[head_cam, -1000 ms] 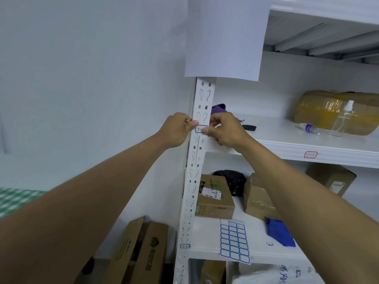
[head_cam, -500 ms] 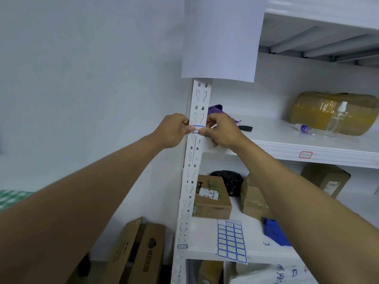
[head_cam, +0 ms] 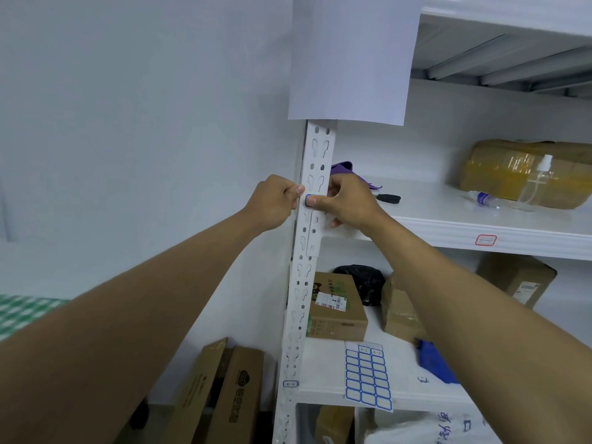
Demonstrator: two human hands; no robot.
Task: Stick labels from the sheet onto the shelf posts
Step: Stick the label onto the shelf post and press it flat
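Note:
The white slotted shelf post (head_cam: 315, 149) stands in the middle of the view. A blue-bordered label (head_cam: 308, 198) lies against the post at the middle shelf's height. My right hand (head_cam: 347, 203) presses its thumb on that label, with its fingers curled behind the post. My left hand (head_cam: 275, 203) is a loose fist just left of the post, its thumb tip touching the post's edge above the label. The label sheet (head_cam: 368, 378) lies on the lower shelf and hangs over its front edge. Lower on the post sits another stuck label (head_cam: 290, 383).
A white paper sheet (head_cam: 352, 56) hangs over the post's top. The middle shelf (head_cam: 480, 229) carries a red-bordered label (head_cam: 486, 240), a taped parcel (head_cam: 525, 173) and a spray bottle (head_cam: 535, 181). Cardboard boxes (head_cam: 336, 309) stand on the lower shelf, and others (head_cam: 224, 395) lean by the wall.
The label, held between both hands before, now lies on the post under my right thumb. My left thumb has come off it to the post's edge.

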